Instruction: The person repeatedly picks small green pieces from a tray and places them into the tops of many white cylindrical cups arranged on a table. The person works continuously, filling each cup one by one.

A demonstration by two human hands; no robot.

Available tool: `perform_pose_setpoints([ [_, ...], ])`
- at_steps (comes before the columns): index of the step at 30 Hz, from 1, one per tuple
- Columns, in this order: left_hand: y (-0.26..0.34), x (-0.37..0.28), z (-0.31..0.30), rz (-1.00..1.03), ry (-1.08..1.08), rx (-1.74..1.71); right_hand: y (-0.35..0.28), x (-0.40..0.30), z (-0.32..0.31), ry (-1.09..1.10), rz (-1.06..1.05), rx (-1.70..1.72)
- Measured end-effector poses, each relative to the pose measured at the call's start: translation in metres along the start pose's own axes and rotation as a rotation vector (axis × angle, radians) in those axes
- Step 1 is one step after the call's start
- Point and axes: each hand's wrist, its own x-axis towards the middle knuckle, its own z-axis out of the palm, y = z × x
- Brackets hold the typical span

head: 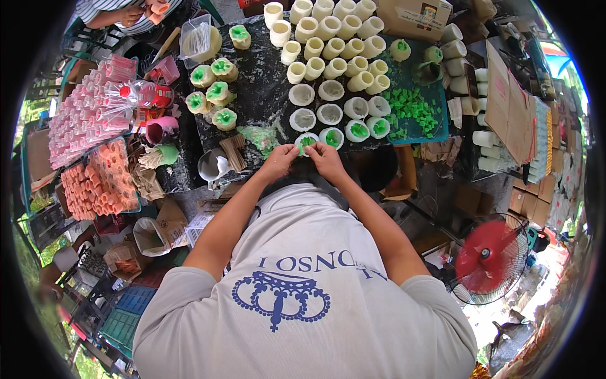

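Observation:
My left hand (280, 162) and my right hand (327, 161) meet at the near edge of a white wax-like cup (303, 138) at the table's front. Their fingertips pinch at green material (308, 141) by its near rim; whether this is a loose piece or part of the cup's filling is too small to tell. Right of it, a white cup (332, 138) holds green chunks, as do two more farther right. Behind them stand several pale cups with wicks (302, 119). Loose green cubes (414, 111) lie on a teal tray (442, 128) to the right.
Cream cylinders (327, 27) fill the back. Green-topped candles (224, 119), a metal pitcher (213, 166) and wooden slats (233, 154) stand left, beyond them a plastic bottle (154, 94) and pink cylinders (90, 111). A fan (487, 256) is behind right. Another person's hand (132, 15) holds orange pieces.

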Motion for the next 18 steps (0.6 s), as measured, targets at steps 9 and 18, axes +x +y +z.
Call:
perform_pose_setpoints([
  [9,0.008,-0.004,0.001,0.291,0.126,0.557,-0.036,-0.004,0.001,0.136,-0.036,-0.401],
  [18,0.007,0.009,0.008,0.089,-0.081,0.129,-0.003,0.007,-0.007,-0.014,-0.078,0.021],
])
